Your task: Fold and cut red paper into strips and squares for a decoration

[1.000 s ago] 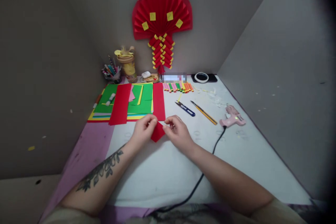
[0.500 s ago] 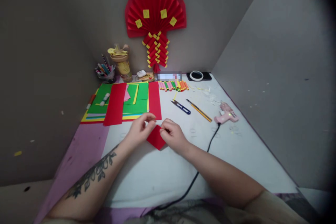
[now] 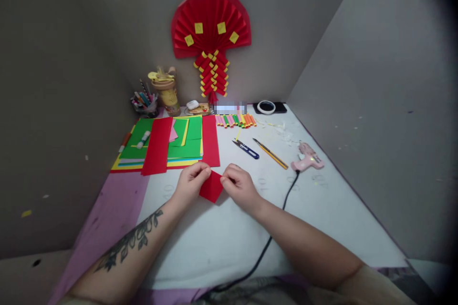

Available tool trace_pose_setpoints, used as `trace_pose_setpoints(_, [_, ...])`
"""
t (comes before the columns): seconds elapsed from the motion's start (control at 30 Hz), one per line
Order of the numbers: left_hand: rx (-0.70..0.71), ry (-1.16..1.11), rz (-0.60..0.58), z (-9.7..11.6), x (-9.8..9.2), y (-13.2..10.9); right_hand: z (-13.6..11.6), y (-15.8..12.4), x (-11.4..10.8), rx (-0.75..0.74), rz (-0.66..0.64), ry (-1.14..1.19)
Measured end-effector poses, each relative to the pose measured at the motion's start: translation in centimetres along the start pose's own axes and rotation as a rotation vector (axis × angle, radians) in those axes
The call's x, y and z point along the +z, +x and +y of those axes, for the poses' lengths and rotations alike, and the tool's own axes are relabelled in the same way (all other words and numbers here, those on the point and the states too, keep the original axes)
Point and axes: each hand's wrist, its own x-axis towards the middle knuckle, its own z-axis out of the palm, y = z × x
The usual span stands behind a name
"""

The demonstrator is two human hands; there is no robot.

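Note:
A small piece of red paper (image 3: 213,189), pointed at its lower end, is held between my two hands over the pale tabletop. My left hand (image 3: 193,178) pinches its left edge between thumb and fingers. On the opposite edge, my right hand (image 3: 241,185) has its fingers curled and the thumb pressed on the paper. Beyond the hands lie blue thread snips (image 3: 246,148) and a yellow craft knife (image 3: 270,153). A row of small coloured paper rolls (image 3: 235,120) sits farther back.
Stacked coloured paper (image 3: 186,151) with a glue stick (image 3: 143,139) lies at left. A pink glue gun (image 3: 307,158) rests at right, its black cord (image 3: 266,245) crossing toward me. A cup (image 3: 167,93) and phone (image 3: 279,107) stand behind. A red paper fan (image 3: 211,24) hangs on the wall.
My left fingers, raised and loose before, have closed on the red paper's edge. My right hand has shifted slightly right, and more of the paper shows between the hands.

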Motion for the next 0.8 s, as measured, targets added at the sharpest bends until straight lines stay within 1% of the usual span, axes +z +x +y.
trace_pose_setpoints(0.1, [-0.070,-0.097,0.075,-0.4,0.1,0.2,0.4,0.0,-0.2,0.078,0.099,0.041])
trace_pose_setpoints(0.17, [-0.114,-0.128,0.088,-0.5,0.1,0.4,0.7,0.0,-0.2,0.166,0.151,0.113])
trace_pose_setpoints(0.23, [-0.114,-0.094,0.055,-0.6,0.3,0.4,0.9,0.0,0.1,0.232,0.131,0.166])
trace_pose_setpoints(0.3, [-0.096,-0.045,0.014,-0.8,0.4,0.4,1.2,0.0,0.5,0.257,0.086,0.147])
trace_pose_setpoints(0.37, [-0.095,-0.044,-0.032,-1.0,0.6,0.4,1.4,0.1,0.6,0.279,0.070,0.109])
trace_pose_setpoints(0.43, [-0.110,-0.084,-0.062,-1.3,0.6,0.4,1.7,0.4,0.1,0.286,0.065,0.082])
trace_pose_setpoints(0.47, [-0.117,-0.105,-0.063,-1.5,0.6,0.4,1.9,0.7,-0.6,0.274,0.058,0.044])
trace_pose_setpoints(0.53, [-0.129,-0.142,-0.038,-1.9,0.6,0.6,2.5,1.5,-2.8,0.222,0.068,-0.140])
trace_pose_setpoints(0.6, [-0.141,-0.182,-0.014,-2.4,0.6,0.8,3.4,2.3,-5.8,0.190,0.156,-0.475])
trace_pose_setpoints(0.63, [-0.147,-0.206,-0.006,-2.6,0.6,0.9,3.9,2.7,-7.3,0.225,0.202,-0.663])
trace_pose_setpoints(0.7, [-0.166,-0.254,0.014,-2.9,0.6,1.0,5.1,3.1,-9.7,0.375,0.194,-0.943])
trace_pose_setpoints(0.73, [-0.175,-0.269,0.031,-3.0,0.5,1.1,5.8,3.2,-10.6,0.458,0.160,-1.020])
trace_pose_setpoints(0.8, [-0.179,-0.286,0.067,-3.0,0.4,1.1,6.9,3.2,-11.4,0.571,0.071,-1.102])
